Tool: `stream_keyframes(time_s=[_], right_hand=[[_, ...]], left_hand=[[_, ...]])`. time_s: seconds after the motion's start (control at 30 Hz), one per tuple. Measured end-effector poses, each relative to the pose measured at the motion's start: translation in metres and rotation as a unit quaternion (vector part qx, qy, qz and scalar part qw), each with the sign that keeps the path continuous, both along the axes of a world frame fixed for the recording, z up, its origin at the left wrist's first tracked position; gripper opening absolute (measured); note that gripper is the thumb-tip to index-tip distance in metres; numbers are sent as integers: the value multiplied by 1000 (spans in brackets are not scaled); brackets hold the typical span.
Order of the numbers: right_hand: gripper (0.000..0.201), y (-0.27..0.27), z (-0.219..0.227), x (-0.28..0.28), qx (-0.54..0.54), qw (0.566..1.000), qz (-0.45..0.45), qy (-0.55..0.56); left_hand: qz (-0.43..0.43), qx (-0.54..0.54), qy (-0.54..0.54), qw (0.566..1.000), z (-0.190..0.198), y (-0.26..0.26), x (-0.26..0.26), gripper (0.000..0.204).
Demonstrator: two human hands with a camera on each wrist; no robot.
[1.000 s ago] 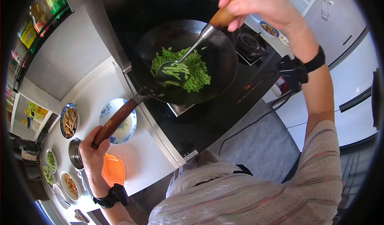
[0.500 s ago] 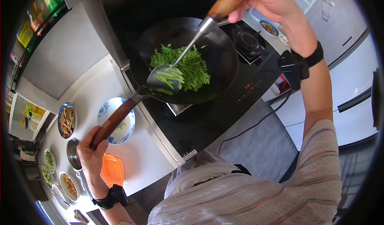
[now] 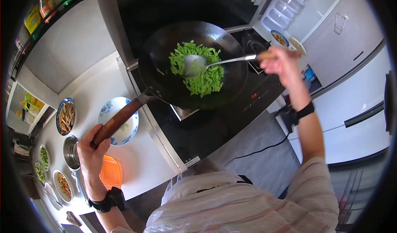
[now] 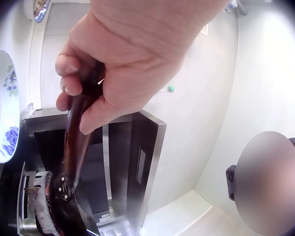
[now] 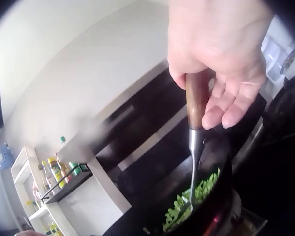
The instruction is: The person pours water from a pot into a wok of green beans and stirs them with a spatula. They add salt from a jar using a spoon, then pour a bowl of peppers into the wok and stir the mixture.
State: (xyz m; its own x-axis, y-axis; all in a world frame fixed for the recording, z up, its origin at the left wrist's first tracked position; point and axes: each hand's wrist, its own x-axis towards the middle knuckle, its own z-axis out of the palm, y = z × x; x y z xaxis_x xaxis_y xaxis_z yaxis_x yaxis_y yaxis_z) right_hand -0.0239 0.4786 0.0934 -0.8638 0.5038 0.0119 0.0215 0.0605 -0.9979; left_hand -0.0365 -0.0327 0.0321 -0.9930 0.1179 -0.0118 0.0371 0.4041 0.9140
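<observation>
A dark wok [image 3: 234, 73] on the black stove holds a mound of chopped green vegetables [image 3: 204, 84], pale green and cut into short pieces. My left hand [image 3: 91, 160] grips the far end of the wok's reddish-brown wooden handle [image 3: 120, 123]; the left wrist view shows thumb and fingers wrapped around that handle [image 4: 77, 140]. My right hand [image 3: 284, 65], slightly blurred, holds a metal ladle [image 3: 227, 61] by its wooden handle. The ladle's bowl lies among the greens. In the right wrist view the ladle handle [image 5: 196, 103] runs under the palm, with several fingers extended beside it.
Left of the stove are a blue-flowered plate [image 3: 128, 135], a bowl of pale brown strips [image 3: 66, 117], a metal pot [image 3: 71, 152], an orange basket [image 3: 111, 173] and small bowls of chopped food. A second burner [image 3: 254, 42] sits behind my right hand. Bottles line a wall shelf.
My right hand has come down and right, lowering the ladle from a steep angle to a flatter one. Its bowl has shifted right across the greens. The left hand keeps its grip.
</observation>
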Motion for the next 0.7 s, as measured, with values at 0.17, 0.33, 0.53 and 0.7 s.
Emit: stream_keyframes(time_s=[0.17,0.33,0.53,0.7], right_hand=[[35,15,131,1,319,947,30,-13],[35,-16,86,-25,298,951,13,-86],[27,-25,82,-26,208,973,64,81],[20,-19,52,-44,199,974,68,88]], left_hand=[[-2,43,8,999,-3,1,-1,40],[-5,24,19,1000,-3,1,0,40],[-10,26,10,1000,-4,-2,1,42],[-20,42,9,999,-6,-2,0,43]])
